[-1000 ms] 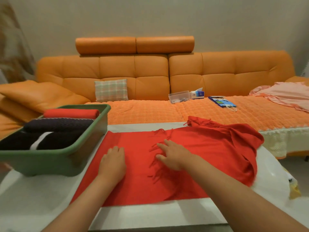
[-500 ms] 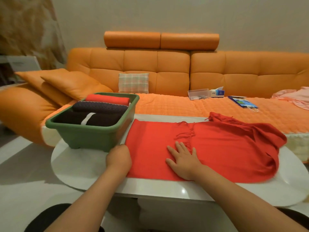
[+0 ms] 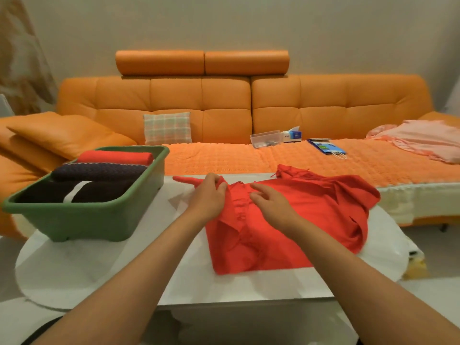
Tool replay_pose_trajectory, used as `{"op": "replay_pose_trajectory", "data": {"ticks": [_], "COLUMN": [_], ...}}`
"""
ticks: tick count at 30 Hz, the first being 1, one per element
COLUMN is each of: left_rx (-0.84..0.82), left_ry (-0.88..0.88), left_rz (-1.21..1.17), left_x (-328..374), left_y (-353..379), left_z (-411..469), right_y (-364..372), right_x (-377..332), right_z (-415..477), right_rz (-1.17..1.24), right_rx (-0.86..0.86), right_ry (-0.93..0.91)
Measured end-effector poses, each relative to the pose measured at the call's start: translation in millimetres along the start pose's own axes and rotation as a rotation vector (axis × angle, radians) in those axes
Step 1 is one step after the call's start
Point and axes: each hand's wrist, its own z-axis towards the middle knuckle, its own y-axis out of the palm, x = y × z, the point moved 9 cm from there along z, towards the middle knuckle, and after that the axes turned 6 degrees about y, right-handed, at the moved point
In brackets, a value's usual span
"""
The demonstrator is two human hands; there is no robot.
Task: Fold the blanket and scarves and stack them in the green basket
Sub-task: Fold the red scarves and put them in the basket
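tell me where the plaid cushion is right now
In the head view, the plaid cushion leans against the back of the orange sofa, left of centre, beyond the green basket.

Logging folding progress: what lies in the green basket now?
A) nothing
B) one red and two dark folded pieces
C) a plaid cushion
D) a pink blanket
B: the green basket holds a red folded piece, a dark knit piece and a white-striped dark piece.
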Motion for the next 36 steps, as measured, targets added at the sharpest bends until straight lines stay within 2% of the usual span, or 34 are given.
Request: {"op": "replay_pose_trajectory", "data": {"ticks": [3, 6, 8, 10, 11, 12, 15, 18, 21, 23, 26, 28, 30, 32, 34, 36], "left_rx": [-0.061, -0.183, -0.36, -0.551, -0.587, -0.568, -0.36, -0.252, -0.237, -0.269, -0.467, -0.588, -0.633, -0.566, -0.421, -0.389], "left_ry": [0.087, 0.152, 0.15, 0.057, 0.023, 0.024, 0.169, 0.352, 0.455, 0.469, 0.44, 0.415, 0.431, 0.433, 0.405, 0.4], "left_rz": [-0.059, -0.092, -0.152, -0.268, -0.301, -0.305, -0.148, 0.06, 0.241, 0.306, 0.432, 0.523, 0.602, 0.624, 0.559, 0.554], "left_x": [46.4, 85.2, 94.6, 88.4, 82.6, 76.5, 55.9, 36.4, 24.7, 18.5, 3.1, -5.6, -4.8, 2.5, 11.0, 8.0], "left_y": [43.1, 98.4, 144.0, 181.2, 188.4, 187.2, 155.1, 130.8, 127.0, 129.6, 146.4, 153.1, 153.9, 149.2, 140.3, 141.9], "left_z": [12.1, 11.3, -0.4, -18.3, -24.5, -25.8, -20.7, -28.1, -42.2, -50.2, -61.9, -67.6, -69.8, -62.1, -49.0, -40.6], "right_y": [-48.6, -92.4, -112.4, -123.2, -124.1, -123.1, -124.8, -120.2, -114.9, -126.0, -142.1, -140.2, -132.0, -119.5, -102.3, -87.3], "right_x": [20.4, 43.9, 64.9, 86.2, 94.9, 101.6, 107.7, 100.8, 94.3, 85.1, 82.3, 93.8, 102.2, 91.7, 80.0, 88.2], "right_z": [-5.1, -8.5, -9.2, -10.5, -11.1, -11.2, -9.6, -14.3, -13.9, -13.4, -16.9, -23.9, -31.7, -31.9, -30.3, -28.5], "right_rz": [0.176, 0.205, 0.161, 0.034, -0.038, -0.124, -0.476, -0.629, -0.697, -0.658, -0.642, -0.748, -0.923, -1.062, -1.075, -0.97], "right_rx": [0.045, 0.115, 0.156, 0.16, 0.144, 0.121, 0.134, 0.193, 0.221, 0.296, 0.326, 0.262, 0.202, 0.197, 0.147, 0.01], "right_ry": [0.158, 0.259, 0.34, 0.405, 0.418, 0.415, 0.358, 0.332, 0.276, 0.242, 0.234, 0.268, 0.281, 0.142, 0.01, 0.078]}}
